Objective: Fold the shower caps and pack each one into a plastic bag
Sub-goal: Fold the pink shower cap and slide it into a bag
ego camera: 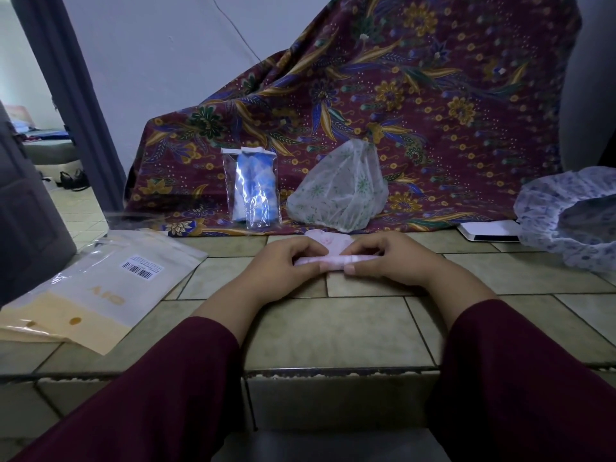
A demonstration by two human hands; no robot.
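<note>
Clear plastic bag (250,188) standing upright against the maroon floral batik cloth (416,105) at the back edge of the tiled ledge (333,331); inside it a folded blue shower cap, top flap white; just right of it a translucent white shower cap with green floral print (338,191), heaped loose, unbagged, also leaning on the cloth. At the ledge's left edge a stack of flat cream and clear plastic sleeves (96,295), barcode label on the top one, lying flat. At the right edge a crumpled white shower cap with blue print (566,215), open side up; beside it a flat white device (490,231), partly under the cap's frill.

Centre of the ledge, near the back: pale pink shower cap (328,258) folded into a narrow strip lying on the tiles; left hand (290,261) pinches its left end, fingers curled; right hand (376,256) pinches the right part, thumb on the front edge; hands cover much of the strip. Maroon sleeves (520,378) fill the foreground.
</note>
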